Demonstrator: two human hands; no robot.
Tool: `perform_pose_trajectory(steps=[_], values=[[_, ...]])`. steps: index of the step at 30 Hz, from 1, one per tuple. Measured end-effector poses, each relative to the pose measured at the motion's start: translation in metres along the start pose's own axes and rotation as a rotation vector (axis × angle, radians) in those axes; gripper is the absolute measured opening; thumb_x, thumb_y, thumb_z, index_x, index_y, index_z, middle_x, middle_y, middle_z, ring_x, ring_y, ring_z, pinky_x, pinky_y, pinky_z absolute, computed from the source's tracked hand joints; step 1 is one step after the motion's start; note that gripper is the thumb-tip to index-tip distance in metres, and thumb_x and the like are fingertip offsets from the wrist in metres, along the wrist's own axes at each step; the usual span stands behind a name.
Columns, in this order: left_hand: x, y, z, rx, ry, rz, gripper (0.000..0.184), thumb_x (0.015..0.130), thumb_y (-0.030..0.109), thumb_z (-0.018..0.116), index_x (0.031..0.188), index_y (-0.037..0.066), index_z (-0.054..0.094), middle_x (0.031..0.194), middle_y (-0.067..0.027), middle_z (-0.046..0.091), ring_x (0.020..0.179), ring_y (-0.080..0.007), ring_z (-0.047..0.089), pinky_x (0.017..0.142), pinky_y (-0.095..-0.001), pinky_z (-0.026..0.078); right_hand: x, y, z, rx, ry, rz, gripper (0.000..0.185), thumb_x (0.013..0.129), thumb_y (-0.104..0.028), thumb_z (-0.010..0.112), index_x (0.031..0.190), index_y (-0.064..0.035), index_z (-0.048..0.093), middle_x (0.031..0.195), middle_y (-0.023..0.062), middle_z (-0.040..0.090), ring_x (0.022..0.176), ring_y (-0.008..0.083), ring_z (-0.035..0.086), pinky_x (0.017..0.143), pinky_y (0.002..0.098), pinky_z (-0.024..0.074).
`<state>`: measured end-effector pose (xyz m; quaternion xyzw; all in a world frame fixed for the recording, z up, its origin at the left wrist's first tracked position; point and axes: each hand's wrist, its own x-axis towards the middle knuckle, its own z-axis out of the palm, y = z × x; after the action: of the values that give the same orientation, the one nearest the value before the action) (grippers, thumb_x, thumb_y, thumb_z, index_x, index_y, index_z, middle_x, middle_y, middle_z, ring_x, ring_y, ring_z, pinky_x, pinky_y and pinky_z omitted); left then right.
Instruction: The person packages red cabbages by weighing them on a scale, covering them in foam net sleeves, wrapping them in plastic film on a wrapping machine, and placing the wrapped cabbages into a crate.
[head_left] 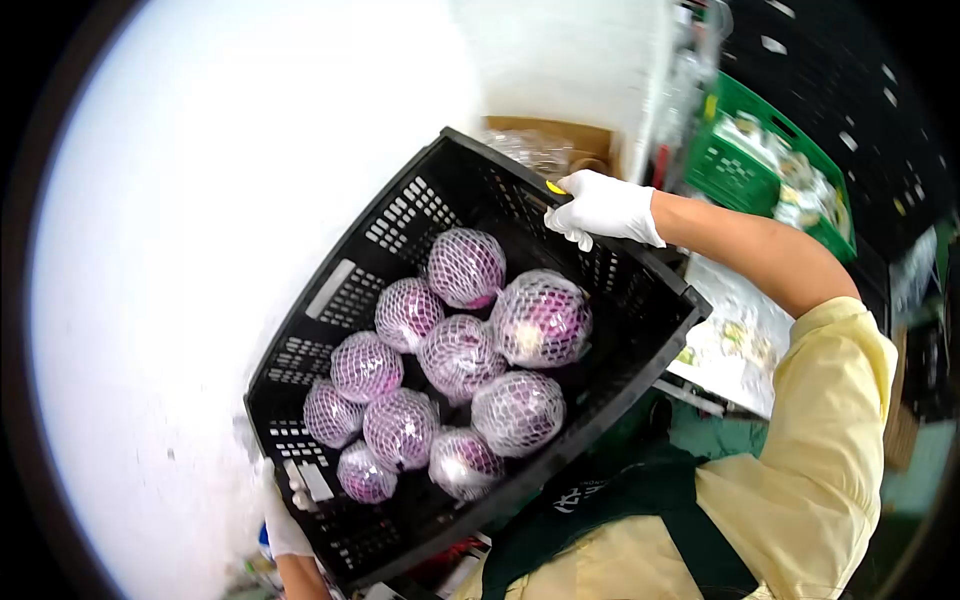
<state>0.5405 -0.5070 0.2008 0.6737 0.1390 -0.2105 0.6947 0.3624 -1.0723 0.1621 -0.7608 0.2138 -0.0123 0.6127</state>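
Observation:
I hold a black plastic crate (345, 275) tilted in front of me, one hand at each end. My right hand (608, 208), in a white glove, is closed over the rim at the upper right end. At the lower left end my left hand (285, 520), also white-gloved, grips the crate, its fingertips showing through the handle hole beside a white label (316, 480). Inside lie several round purple vegetables that look like red cabbages (462, 357), each in clear wrap and a white foam net. They are gathered toward the crate's middle and lower left.
A white wall (200, 200) stands close on the left. Behind the crate is a cardboard box (560, 135) with clear plastic in it. On the right are a green crate (735, 165) of packaged goods and a surface covered with clear plastic packs (735, 330).

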Motion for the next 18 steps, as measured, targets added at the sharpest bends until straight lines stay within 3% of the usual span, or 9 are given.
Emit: perform_pose_trajectory(steps=[3, 5, 7, 9, 13, 15, 18], values=[[0.065, 0.002, 0.124, 0.214, 0.020, -0.032, 0.028, 0.095, 0.044, 0.055, 0.086, 0.017, 0.058, 0.057, 0.0050, 0.050, 0.039, -0.0050, 0.041, 0.033, -0.0171, 0.030, 0.012, 0.056, -0.084, -0.009, 0.146, 0.156, 0.020, 0.083, -0.014, 0.064, 0.087, 0.0055, 0.059, 0.064, 0.0044, 0.055, 0.051, 0.0133, 0.054, 0.053, 0.0281, 0.0465], [0.113, 0.007, 0.163, 0.319, -0.046, -0.032, 0.029, 0.094, 0.044, 0.057, 0.083, 0.017, 0.058, 0.057, 0.0046, 0.051, 0.040, -0.0068, 0.041, 0.034, -0.0188, 0.030, -0.009, 0.101, -0.086, 0.039, 0.260, 0.228, 0.017, 0.083, -0.014, 0.064, 0.083, 0.0025, 0.060, 0.060, 0.0031, 0.054, 0.048, 0.0118, 0.053, 0.052, 0.0269, 0.0441], [0.087, 0.004, 0.112, 0.327, -0.091, -0.001, 0.028, 0.094, 0.043, 0.058, 0.083, 0.017, 0.058, 0.057, 0.0044, 0.051, 0.040, -0.0068, 0.041, 0.035, -0.0187, 0.031, -0.080, 0.094, -0.022, 0.081, 0.361, 0.164, 0.018, 0.079, -0.014, 0.063, 0.071, 0.0016, 0.059, 0.059, 0.0045, 0.056, 0.049, 0.0140, 0.055, 0.051, 0.0290, 0.0455], [0.070, 0.013, 0.018, 0.407, -0.121, 0.067, 0.026, 0.093, 0.041, 0.059, 0.088, 0.016, 0.059, 0.057, 0.0041, 0.051, 0.041, -0.0056, 0.041, 0.037, -0.0189, 0.032, -0.141, 0.075, 0.063, 0.067, 0.406, 0.156, 0.018, 0.081, -0.013, 0.063, 0.070, 0.0009, 0.058, 0.059, 0.0047, 0.056, 0.048, 0.0135, 0.054, 0.051, 0.0294, 0.0453], [0.103, 0.059, -0.113, 0.453, -0.235, 0.051, 0.029, 0.092, 0.042, 0.061, 0.095, 0.013, 0.061, 0.057, 0.0024, 0.051, 0.041, -0.0082, 0.041, 0.037, -0.0215, 0.033, -0.180, 0.004, 0.208, 0.113, 0.509, 0.191, 0.010, 0.086, -0.011, 0.062, 0.085, -0.0018, 0.058, 0.058, 0.0000, 0.052, 0.047, 0.0095, 0.050, 0.051, 0.0222, 0.0406], [0.116, 0.069, -0.114, 0.475, -0.302, 0.057, 0.034, 0.092, 0.044, 0.060, 0.099, 0.011, 0.061, 0.057, 0.0018, 0.052, 0.042, -0.0098, 0.042, 0.040, -0.0236, 0.034, -0.185, -0.016, 0.226, 0.165, 0.554, 0.179, 0.011, 0.086, -0.012, 0.063, 0.084, -0.0027, 0.057, 0.058, -0.0004, 0.051, 0.047, 0.0093, 0.049, 0.051, 0.0228, 0.0406], [0.125, 0.056, -0.042, 0.602, -0.424, 0.002, 0.035, 0.093, 0.045, 0.057, 0.102, 0.011, 0.059, 0.056, 0.0012, 0.052, 0.044, -0.0127, 0.044, 0.043, -0.0261, 0.035, -0.229, 0.038, 0.195, 0.185, 0.643, 0.241, 0.013, 0.085, -0.014, 0.063, 0.083, -0.0029, 0.057, 0.059, 0.0003, 0.052, 0.047, 0.0099, 0.050, 0.051, 0.0233, 0.0408]])
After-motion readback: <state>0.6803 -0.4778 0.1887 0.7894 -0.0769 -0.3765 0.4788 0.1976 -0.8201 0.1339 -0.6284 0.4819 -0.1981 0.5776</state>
